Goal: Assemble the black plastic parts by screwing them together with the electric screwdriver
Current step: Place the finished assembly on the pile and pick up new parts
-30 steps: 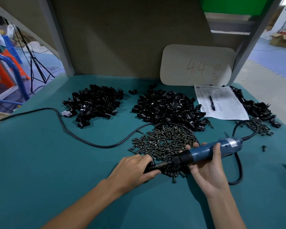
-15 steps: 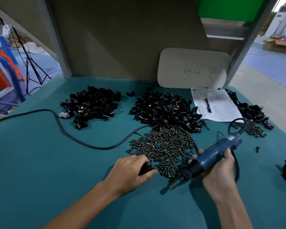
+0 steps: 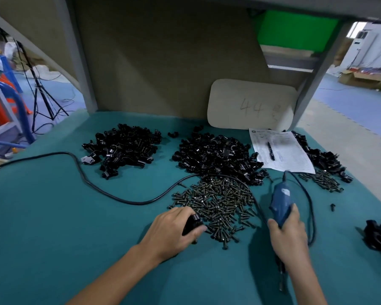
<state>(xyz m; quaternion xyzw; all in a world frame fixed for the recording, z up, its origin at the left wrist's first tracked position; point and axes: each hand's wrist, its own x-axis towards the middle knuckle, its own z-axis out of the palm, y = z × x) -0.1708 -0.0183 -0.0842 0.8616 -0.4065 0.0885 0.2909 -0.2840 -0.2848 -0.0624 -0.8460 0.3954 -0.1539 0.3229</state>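
Staging the next joint, both hands full.
Your left hand [image 3: 176, 230] gripped a black plastic part [image 3: 193, 223] at the edge of the screw pile [image 3: 218, 201] (likely for easy reach); your right hand [image 3: 288, 236] clasped the electric screwdriver [image 3: 280, 203], bit pointing toward you.

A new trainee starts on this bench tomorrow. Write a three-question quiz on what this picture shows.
1. True or false: the bit of the electric screwdriver in the right hand is touching the black part.
2. What lies on the paper sheet? A. a pen B. a wrench C. a glove
3. Fill in: the left hand grips the black part at the edge of the pile of ____.

Key: 1 false, the bit points back toward the person, well apart from the part. 2 A. 3 screws.
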